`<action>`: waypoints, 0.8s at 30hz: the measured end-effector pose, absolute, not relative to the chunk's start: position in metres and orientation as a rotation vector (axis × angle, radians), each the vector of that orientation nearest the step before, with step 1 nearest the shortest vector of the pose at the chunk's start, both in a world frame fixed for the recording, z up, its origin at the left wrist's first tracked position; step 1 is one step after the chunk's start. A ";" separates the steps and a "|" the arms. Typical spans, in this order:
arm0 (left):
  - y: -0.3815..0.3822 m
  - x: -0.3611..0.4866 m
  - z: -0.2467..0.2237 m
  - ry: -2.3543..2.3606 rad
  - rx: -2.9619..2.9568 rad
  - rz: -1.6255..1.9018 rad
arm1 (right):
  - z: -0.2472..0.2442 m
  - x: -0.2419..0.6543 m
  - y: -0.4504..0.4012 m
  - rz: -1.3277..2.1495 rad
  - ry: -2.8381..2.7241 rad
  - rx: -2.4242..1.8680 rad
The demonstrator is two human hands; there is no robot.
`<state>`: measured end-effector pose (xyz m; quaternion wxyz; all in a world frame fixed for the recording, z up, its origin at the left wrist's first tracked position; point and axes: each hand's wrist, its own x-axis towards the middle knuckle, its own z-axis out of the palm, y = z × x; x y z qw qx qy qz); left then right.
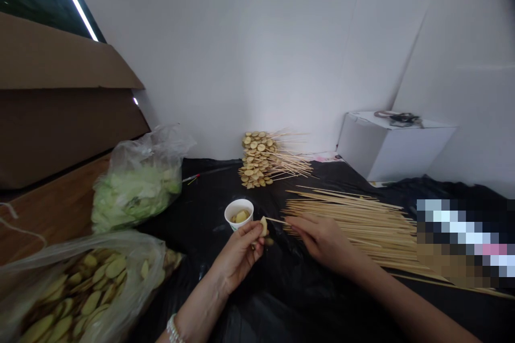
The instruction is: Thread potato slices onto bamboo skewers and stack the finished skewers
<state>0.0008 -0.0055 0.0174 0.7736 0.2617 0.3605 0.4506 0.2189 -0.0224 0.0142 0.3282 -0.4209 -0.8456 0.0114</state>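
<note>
Right at the grip now: the left hand [237, 257] is closed, thumb and fingers pinching a single pale yellow potato slice [263, 226], and the right hand [325, 241] is closed too, its fingertips [296, 223] on one bamboo skewer [277, 221] whose point sits at the slice's edge. That's two hands, one slice, one skewer in play! Just beside the left hand stands one white paper cup [239, 213] with a few yellow slices inside, the exact count hidden. A pearl-like bracelet [173, 329] circles the left wrist. Under it all, a black plastic sheet [289, 300] covers the desk [52, 198]. Bare skewers lie in one big loose bundle [354, 230], right under the right hand. Farther out, one stack of loaded skewers [257, 158] sits against the white wall [241, 53], too many to count. Two clear plastic bags are out on the left: the near one [132, 273] full of yellow slices [90, 292], the far one [139, 182] full of pale green pieces. And in the back corner, one white box [386, 144] with a dark coil [398, 118] on top.
</note>
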 end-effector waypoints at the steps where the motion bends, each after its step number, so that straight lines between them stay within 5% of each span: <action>1: -0.004 0.001 0.017 0.797 0.558 0.994 | 0.015 0.218 -0.023 0.032 -2.219 -1.104; 24: 0.002 -0.001 0.006 0.820 0.499 1.100 | 0.014 0.214 -0.024 0.017 -2.348 -1.193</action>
